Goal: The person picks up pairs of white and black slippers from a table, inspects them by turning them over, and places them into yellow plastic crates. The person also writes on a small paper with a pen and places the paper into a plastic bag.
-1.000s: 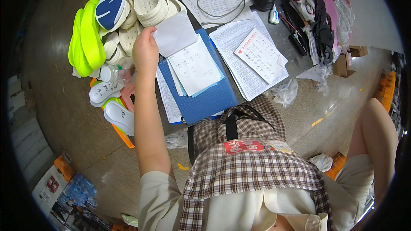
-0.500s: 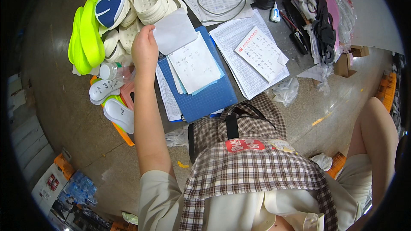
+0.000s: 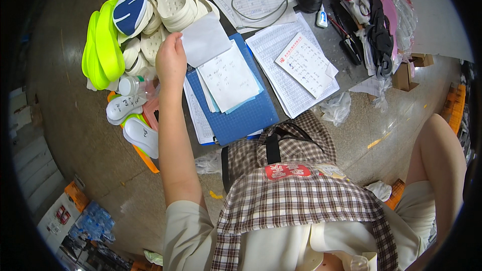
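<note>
In the lower left of the frame, blue bottles [image 3: 92, 225] sit close to an orange crate [image 3: 75, 198]. In the upper left, bright green soles [image 3: 109, 40] stand by a blue and white sole [image 3: 131, 12]. Below them are a jar [image 3: 129, 86] with a white lid and two white insoles [image 3: 141, 137] with pen marks. Next come white shoes [image 3: 175, 0] with holes, piled up at the top.

The left hand [image 3: 170, 60] is just below these shoes. Its fingers pinch the left edge of a blank white sheet [image 3: 206, 40], left of the middle near the top of the frame. The sheet covers the top end of some notes [image 3: 228, 83], which lie on a blue board [image 3: 246, 125]. The board is on the dark table [image 3: 324, 37].

To the right, a gray wire [image 3: 241, 27] loops over papers at the top. A checked apron [image 3: 301, 195] fills the lower middle. Grid pages [image 3: 281, 88] lie right of the board, with a white pad [image 3: 304, 65] on top. Farther right are a small white tube [image 3: 322, 17], a black knife [image 3: 350, 50] and black straps [image 3: 379, 40]. The bent right arm [image 3: 434, 155] is at the right edge, but its hand is out of sight, so I cannot tell what it does.
</note>
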### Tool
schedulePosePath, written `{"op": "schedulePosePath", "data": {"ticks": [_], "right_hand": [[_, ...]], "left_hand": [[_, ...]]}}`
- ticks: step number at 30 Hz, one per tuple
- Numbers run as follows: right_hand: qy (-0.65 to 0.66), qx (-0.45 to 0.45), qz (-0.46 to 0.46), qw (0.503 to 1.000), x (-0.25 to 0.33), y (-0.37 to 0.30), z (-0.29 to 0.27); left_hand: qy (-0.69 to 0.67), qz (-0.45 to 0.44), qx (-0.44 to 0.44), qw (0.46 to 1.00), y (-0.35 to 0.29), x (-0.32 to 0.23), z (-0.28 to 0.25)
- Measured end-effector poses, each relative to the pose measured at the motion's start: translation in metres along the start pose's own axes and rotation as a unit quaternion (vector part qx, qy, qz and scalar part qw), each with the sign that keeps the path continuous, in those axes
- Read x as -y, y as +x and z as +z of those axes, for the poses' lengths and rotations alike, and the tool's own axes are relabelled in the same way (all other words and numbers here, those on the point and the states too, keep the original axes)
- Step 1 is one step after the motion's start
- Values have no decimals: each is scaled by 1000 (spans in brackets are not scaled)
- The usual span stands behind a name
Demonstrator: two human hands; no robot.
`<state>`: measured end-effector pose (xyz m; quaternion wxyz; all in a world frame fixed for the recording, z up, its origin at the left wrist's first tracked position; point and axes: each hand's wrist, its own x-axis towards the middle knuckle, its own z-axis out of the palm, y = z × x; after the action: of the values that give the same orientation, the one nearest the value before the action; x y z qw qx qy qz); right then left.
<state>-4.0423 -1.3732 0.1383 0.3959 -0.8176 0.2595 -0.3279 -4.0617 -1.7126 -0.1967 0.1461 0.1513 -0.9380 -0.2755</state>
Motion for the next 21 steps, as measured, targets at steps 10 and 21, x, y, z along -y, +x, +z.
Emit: {"op": "schedulePosePath", "data": {"ticks": [10, 21], "right_hand": [[3, -4, -1, 1000, -3, 7, -1], [5, -12, -2, 1000, -8, 9, -4]], "left_hand": [[-2, -14, 0, 1000, -3, 4, 1], [-21, -6, -9, 1000, -7, 8, 1]]}}
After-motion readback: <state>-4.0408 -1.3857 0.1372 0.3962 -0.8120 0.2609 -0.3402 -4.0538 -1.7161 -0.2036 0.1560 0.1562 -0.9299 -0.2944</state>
